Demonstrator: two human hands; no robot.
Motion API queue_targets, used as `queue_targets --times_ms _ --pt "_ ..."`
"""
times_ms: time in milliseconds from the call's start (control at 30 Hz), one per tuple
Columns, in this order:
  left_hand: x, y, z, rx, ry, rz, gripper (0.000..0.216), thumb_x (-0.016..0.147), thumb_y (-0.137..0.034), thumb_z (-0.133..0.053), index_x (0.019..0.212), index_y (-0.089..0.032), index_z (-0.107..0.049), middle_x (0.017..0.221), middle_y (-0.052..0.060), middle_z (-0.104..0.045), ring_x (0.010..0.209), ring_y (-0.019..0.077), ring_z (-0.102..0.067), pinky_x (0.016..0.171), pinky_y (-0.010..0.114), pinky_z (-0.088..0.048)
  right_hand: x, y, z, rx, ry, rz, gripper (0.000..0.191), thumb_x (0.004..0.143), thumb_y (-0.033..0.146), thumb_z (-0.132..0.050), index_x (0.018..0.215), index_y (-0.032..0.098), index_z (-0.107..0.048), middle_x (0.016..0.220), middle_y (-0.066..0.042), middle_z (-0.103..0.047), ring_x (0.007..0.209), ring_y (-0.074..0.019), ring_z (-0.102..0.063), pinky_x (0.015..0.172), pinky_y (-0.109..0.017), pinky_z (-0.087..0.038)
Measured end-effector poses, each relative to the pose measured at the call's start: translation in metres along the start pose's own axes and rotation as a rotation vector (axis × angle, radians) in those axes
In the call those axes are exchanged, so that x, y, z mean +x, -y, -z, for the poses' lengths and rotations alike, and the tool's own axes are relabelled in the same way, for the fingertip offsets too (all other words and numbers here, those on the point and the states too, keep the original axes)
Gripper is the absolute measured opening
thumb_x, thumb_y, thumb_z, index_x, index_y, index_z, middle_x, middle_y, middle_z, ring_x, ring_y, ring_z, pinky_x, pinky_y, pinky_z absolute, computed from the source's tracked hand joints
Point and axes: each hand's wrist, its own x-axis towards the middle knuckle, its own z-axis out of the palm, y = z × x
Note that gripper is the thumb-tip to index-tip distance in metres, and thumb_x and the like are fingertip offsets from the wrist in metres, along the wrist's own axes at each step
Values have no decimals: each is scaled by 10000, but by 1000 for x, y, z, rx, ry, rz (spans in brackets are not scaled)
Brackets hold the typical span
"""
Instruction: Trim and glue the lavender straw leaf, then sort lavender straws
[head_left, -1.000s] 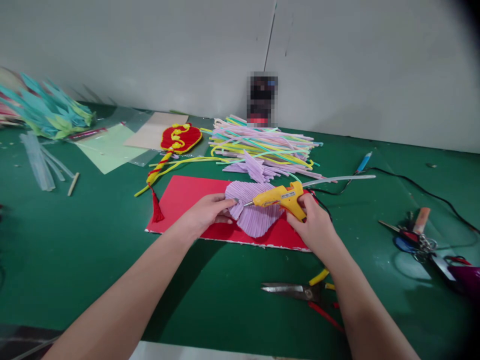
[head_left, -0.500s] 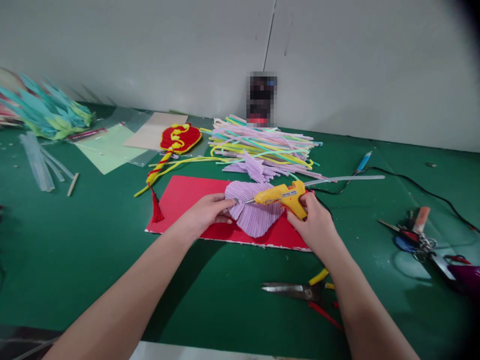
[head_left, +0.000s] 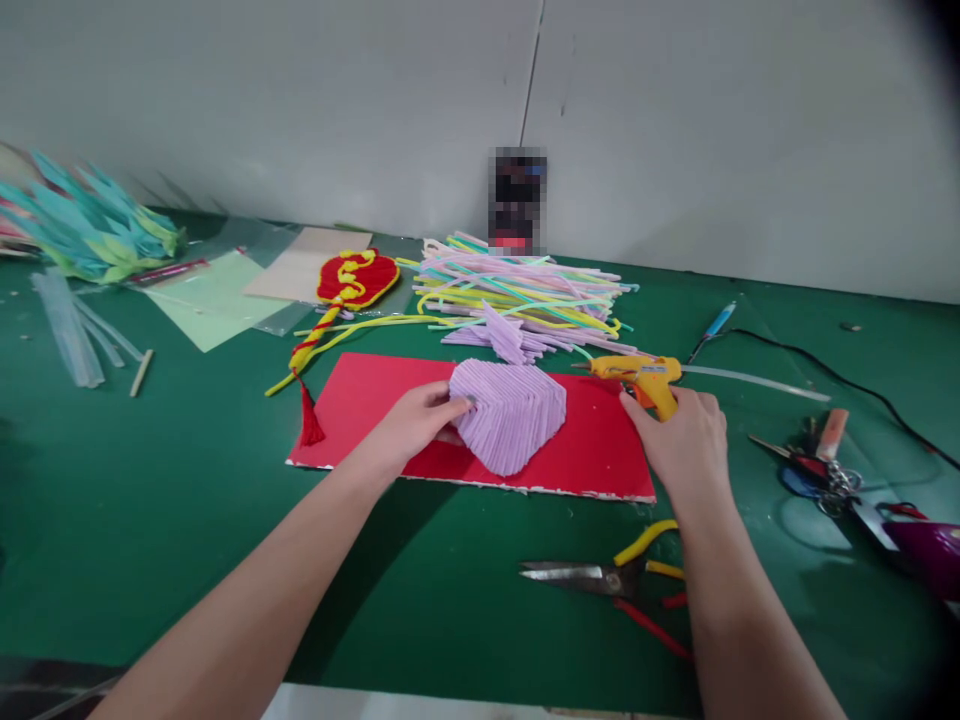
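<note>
Between thumb and fingers, my left hand (head_left: 424, 420) pinches the left edge of a purple panel (head_left: 514, 415) built from rows of pipe cleaners in a chevron pattern. The panel is over a red board (head_left: 375, 385). My right hand (head_left: 679, 440) grips the handle of a yellow hot glue gun (head_left: 637, 370), at the right end of the board. A clear glue stick (head_left: 757, 382) juts out of the gun's back, and its nozzle points left, apart from the panel.
Scissors (head_left: 600, 578) lie near my right forearm. Behind the board are loose pipe cleaners (head_left: 517, 290) and a red-and-yellow fan (head_left: 360, 280) with a tassel. Keys (head_left: 832, 480) and a black cord (head_left: 847, 370) lie right, glue sticks (head_left: 67, 330) left.
My right hand has drawn the glue gun right, away from the panel, so its nozzle no longer meets the purple surface. My left hand keeps its pinch on the panel.
</note>
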Motion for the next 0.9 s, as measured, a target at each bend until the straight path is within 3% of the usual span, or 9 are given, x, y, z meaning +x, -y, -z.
queue_targets --times_ms 100,200,267,367,467,567,667,767,900 --pt "1 1 0 -25 -13 0 288 696 -355 -686 897 -151 -664 874 60 -663 812 196 -615 695 327 -525 -6 10 4 38 -116 38 530 745 572 -531 1056 146 -586 1083 -173 -538 1019 -333 -493 832 -509 -407" --pt "2 3 1 -103 -20 -28 305 679 -357 -704 911 -161 -679 906 66 -673 833 197 -613 719 324 -514 -14 26 9 283 -139 107 421 794 537 -500 946 162 -614 924 -119 -610 811 -224 -573 730 -389 -476" --pt "2 3 2 -168 -18 -55 321 675 -356 -711 933 -166 -685 942 75 -674 861 202 -610 748 332 -505 -20 35 10 413 17 85 411 810 561 -467 766 184 -624 720 -71 -632 624 -178 -582 621 -337 -488" --pt "3 3 2 -233 -15 -96 332 672 -349 -721 948 -168 -687 949 78 -673 891 204 -602 772 327 -491 -28 43 11 571 405 -45 523 796 640 -422 591 188 -590 550 -62 -616 460 -165 -576 458 -300 -474" --pt "2 2 2 -262 -32 -121 341 654 -352 -736 939 -169 -689 929 73 -674 876 199 -602 750 313 -487 -34 50 12 775 778 -199 525 767 657 -464 739 159 -628 610 -98 -664 483 -202 -634 388 -290 -494" --pt "1 1 1 -242 -51 -136 363 645 -376 -738 936 -165 -690 931 82 -677 877 210 -604 732 313 -485 -39 58 13 966 948 -345 481 767 583 -549 964 147 -596 742 -123 -701 635 -234 -689 465 -297 -559" --pt "1 1 0 -193 -61 -147 372 645 -401 -730 935 -172 -690 933 81 -680 897 222 -606 740 318 -480 -41 64 10 1147 962 -441 391 759 464 -634 1003 169 -557 852 -109 -703 765 -227 -691 570 -318 -593" --pt "1 2 -1 -126 -60 -176 386 660 -417 -711 959 -175 -680 940 73 -678 909 232 -606 738 322 -482 -40 64 4 1304 880 -461 342 730 338 -695 1004 182 -560 921 -75 -699 809 -187 -680 693 -323 -596" --pt "-1 1 -4 -10 -50 -247 373 713 -425 -666 998 -184 -665 977 60 -675 920 229 -601 743 312 -479 -38 59 1 1332 880 -454 318 705 292 -716 987 190 -611 957 -54 -704 844 -170 -670 712 -272 -581"
